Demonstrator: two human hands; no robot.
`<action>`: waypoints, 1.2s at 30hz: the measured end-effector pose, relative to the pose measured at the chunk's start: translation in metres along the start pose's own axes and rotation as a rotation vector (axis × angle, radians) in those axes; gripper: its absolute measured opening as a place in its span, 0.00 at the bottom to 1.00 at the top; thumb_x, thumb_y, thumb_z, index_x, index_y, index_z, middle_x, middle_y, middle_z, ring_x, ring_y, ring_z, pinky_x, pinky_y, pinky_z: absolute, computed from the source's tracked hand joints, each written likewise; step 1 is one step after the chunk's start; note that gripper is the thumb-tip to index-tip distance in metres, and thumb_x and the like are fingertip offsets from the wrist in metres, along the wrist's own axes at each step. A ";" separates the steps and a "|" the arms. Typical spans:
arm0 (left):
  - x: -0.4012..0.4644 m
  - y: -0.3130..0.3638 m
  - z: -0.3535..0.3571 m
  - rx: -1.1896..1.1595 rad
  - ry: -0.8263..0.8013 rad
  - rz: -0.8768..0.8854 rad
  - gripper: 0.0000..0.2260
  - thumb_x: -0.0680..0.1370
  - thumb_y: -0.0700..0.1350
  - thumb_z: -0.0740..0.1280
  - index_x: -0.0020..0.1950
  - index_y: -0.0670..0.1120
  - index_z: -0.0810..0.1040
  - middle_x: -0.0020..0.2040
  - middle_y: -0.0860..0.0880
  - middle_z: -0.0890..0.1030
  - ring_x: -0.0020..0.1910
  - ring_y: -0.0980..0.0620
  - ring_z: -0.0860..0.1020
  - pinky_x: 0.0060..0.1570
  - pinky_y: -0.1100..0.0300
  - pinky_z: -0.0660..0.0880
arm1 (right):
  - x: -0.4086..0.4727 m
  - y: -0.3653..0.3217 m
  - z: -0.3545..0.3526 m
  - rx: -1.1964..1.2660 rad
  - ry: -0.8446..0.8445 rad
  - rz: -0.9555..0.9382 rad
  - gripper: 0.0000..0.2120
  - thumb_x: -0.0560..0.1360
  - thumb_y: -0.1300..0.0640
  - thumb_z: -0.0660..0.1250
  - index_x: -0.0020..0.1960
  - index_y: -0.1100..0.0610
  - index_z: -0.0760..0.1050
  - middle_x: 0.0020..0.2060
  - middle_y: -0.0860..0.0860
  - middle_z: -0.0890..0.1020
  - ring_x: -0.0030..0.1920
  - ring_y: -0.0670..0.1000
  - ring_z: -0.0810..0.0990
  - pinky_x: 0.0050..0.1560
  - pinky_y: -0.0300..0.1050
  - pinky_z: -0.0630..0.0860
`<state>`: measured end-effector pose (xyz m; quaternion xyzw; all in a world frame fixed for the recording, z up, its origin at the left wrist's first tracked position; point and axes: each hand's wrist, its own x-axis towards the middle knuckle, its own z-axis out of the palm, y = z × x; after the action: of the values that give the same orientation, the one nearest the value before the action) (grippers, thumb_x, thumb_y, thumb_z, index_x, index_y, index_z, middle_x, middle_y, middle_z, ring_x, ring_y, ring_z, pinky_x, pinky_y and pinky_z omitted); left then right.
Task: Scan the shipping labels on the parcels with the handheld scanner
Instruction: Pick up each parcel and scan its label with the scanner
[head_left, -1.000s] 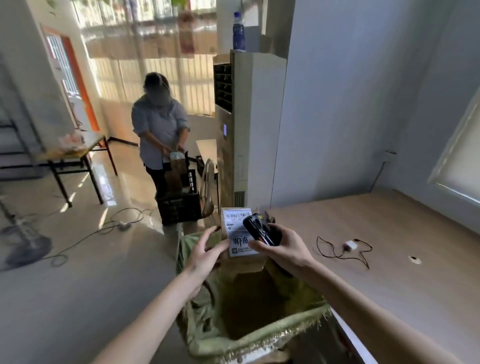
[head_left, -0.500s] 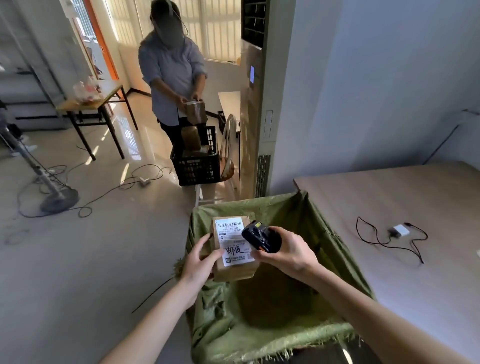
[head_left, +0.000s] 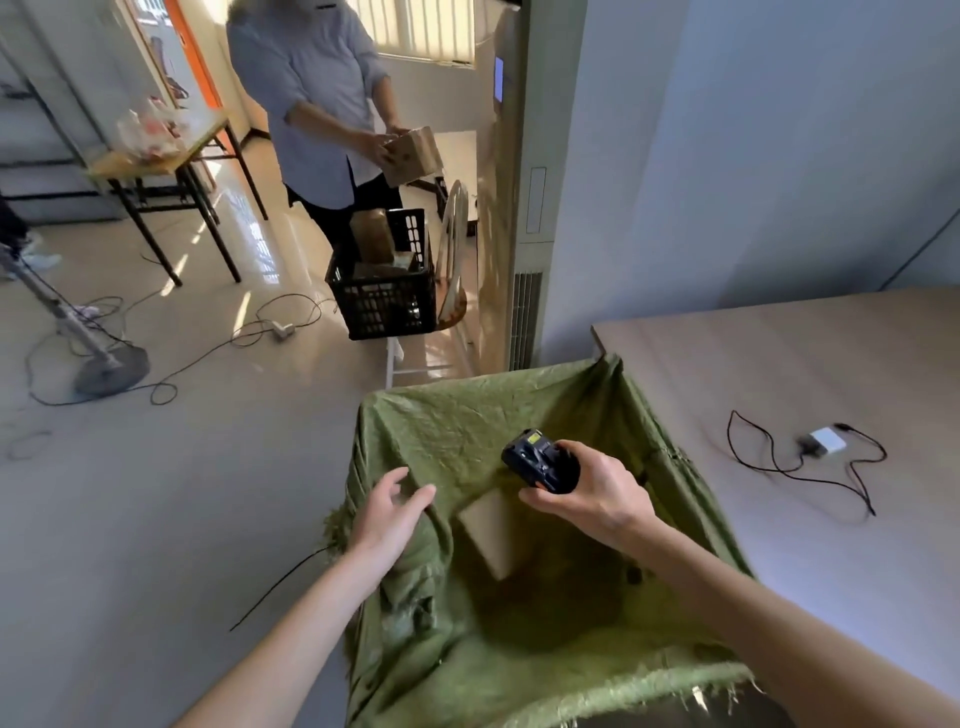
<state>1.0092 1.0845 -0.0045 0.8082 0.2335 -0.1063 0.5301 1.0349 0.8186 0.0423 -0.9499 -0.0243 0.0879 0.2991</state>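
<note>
My right hand (head_left: 592, 496) grips the black handheld scanner (head_left: 540, 460) over the open green sack (head_left: 467, 415). A small brown cardboard parcel (head_left: 491, 535) is inside the sack, tilted, just below the scanner and free of both hands. Over the sack's left rim hovers my left hand (head_left: 389, 512), fingers spread and holding nothing. Across the room a person holds another brown parcel (head_left: 413, 156) above a black crate (head_left: 387, 291) with more parcels in it.
A wooden table (head_left: 810, 364) stands to the right with a white charger and black cable (head_left: 823, 444) on it. A tall air-conditioner unit (head_left: 514, 208) and a white chair (head_left: 452, 249) are behind the sack. Cables and a fan base (head_left: 109, 366) lie on the floor at left.
My left hand let go of the labelled parcel, which has dropped into the green sack. The camera tilted down. The person opposite lifted another parcel from the crate.
</note>
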 end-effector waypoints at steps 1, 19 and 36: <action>-0.001 0.008 -0.001 0.025 -0.009 0.038 0.25 0.78 0.58 0.69 0.73 0.54 0.71 0.71 0.48 0.73 0.67 0.47 0.74 0.67 0.49 0.71 | -0.001 -0.001 -0.004 -0.005 0.011 0.006 0.36 0.66 0.30 0.74 0.69 0.44 0.74 0.55 0.41 0.82 0.54 0.47 0.82 0.51 0.52 0.83; -0.202 0.204 0.141 0.309 -0.478 0.837 0.20 0.79 0.59 0.67 0.68 0.53 0.76 0.77 0.53 0.67 0.76 0.49 0.66 0.72 0.50 0.64 | -0.288 0.049 -0.225 -0.141 0.536 0.366 0.31 0.66 0.31 0.75 0.64 0.42 0.76 0.51 0.44 0.83 0.51 0.52 0.81 0.42 0.46 0.71; -0.784 0.182 0.469 0.440 -1.303 1.364 0.32 0.77 0.58 0.71 0.78 0.47 0.67 0.77 0.48 0.69 0.76 0.50 0.66 0.73 0.57 0.62 | -0.923 0.206 -0.294 -0.060 1.026 1.260 0.33 0.61 0.27 0.72 0.60 0.43 0.78 0.53 0.44 0.84 0.54 0.53 0.82 0.53 0.50 0.80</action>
<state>0.4530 0.3915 0.2760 0.6338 -0.6502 -0.2444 0.3402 0.1790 0.3931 0.3023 -0.7149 0.6526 -0.2072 0.1418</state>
